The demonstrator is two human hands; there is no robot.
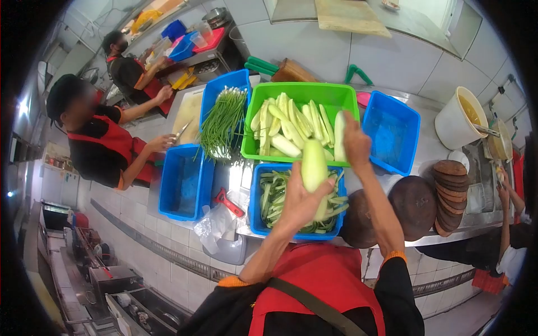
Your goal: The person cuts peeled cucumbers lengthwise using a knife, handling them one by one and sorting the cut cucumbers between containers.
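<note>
My left hand (298, 208) is wrapped around a large pale-green peeled cucumber (314, 162), held upright over a blue bin (255, 210) of green peel strips (274, 196). At the right end of the green bin (249, 147), my right hand (357, 141) is closed on another pale cucumber (339, 137); its fingertips are partly hidden. Several peeled cucumbers (294, 120), some of them split lengthwise, lie in that green bin.
Long green stalks (224, 120) fill a blue bin at the left. Other blue bins (392, 133) (182, 185) flank the work area. Round dark boards (412, 208) stand at right, near a white bucket (458, 120). Two co-workers (106, 134) work at left; another person's arms (504, 207) show at right.
</note>
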